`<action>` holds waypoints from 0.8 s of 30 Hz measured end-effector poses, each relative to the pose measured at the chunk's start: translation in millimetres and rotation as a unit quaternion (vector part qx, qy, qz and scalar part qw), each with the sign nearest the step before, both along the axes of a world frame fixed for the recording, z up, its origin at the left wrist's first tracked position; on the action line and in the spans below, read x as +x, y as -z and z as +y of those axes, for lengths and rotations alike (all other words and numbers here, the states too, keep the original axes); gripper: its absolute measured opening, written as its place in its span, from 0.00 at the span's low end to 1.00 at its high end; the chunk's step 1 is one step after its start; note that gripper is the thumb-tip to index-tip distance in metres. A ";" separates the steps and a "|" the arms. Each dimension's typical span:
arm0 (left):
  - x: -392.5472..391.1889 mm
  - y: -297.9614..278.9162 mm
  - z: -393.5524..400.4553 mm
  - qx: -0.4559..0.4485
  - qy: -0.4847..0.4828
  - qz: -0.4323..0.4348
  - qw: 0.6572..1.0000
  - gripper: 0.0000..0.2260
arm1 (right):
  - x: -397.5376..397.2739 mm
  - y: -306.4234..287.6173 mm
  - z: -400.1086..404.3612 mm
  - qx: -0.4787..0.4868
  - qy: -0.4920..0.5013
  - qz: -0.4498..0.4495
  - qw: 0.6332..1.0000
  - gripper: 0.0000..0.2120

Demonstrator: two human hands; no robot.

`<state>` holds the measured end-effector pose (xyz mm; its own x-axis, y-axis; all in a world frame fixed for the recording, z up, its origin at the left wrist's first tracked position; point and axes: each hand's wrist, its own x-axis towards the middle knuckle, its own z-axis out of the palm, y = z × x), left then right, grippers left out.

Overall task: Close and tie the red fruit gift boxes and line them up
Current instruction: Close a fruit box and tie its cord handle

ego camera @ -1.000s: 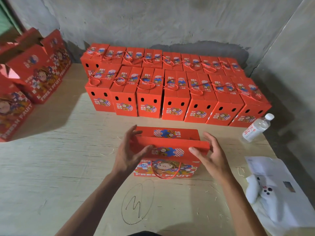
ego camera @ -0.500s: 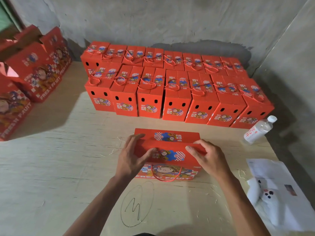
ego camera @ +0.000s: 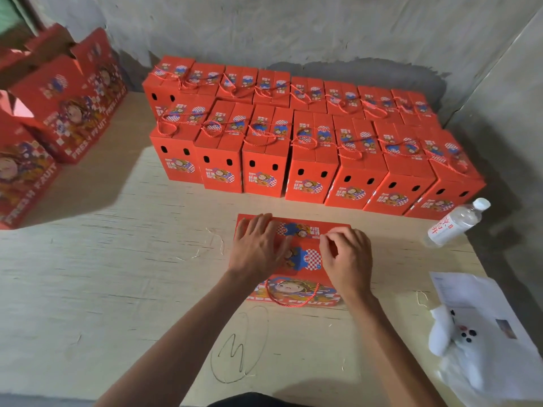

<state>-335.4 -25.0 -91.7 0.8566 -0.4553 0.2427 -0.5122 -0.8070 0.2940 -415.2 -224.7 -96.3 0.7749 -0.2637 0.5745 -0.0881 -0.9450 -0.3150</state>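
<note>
A red fruit gift box (ego camera: 302,259) stands on the table in front of me, its two top flaps folded down together. My left hand (ego camera: 258,248) lies flat on the left part of the top, fingers straight. My right hand (ego camera: 348,258) rests on the right part with fingers curled, fingertips pressing at the flap seam. The box's red cord handle (ego camera: 291,298) hangs loose on its near face. Behind it stand two rows of closed, tied red boxes (ego camera: 308,148).
Open red boxes (ego camera: 67,104) are stacked at the far left. A water bottle (ego camera: 455,221) lies at the right near the table edge. White paper (ego camera: 476,304) and a white plush toy (ego camera: 452,339) sit at the near right. Concrete walls enclose the back and right.
Both hands came down onto the box top and pushed the raised near flap flat against the far one. The right hand's fingers curled in.
</note>
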 end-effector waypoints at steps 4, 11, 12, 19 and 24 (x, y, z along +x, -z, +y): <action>2.2 5.7 -6.9 -0.021 0.010 -0.033 0.999 0.24 | 6.8 0.1 6.7 0.019 0.020 0.020 0.999 0.11; -5.3 4.3 -3.0 -0.073 0.014 -0.082 0.994 0.12 | 4.2 9.4 3.9 0.022 0.036 -0.022 0.999 0.17; -6.7 4.1 -2.6 -0.080 0.018 -0.094 0.992 0.12 | 3.4 10.2 4.1 0.021 0.040 -0.034 0.998 0.19; -17.2 10.9 4.2 -0.133 0.052 -0.163 0.976 0.11 | -6.3 10.8 9.1 0.027 0.035 -0.073 0.996 0.19; -18.2 9.0 3.9 -0.121 0.054 -0.133 0.982 0.10 | -8.3 4.8 10.8 0.006 0.046 -0.047 0.998 0.18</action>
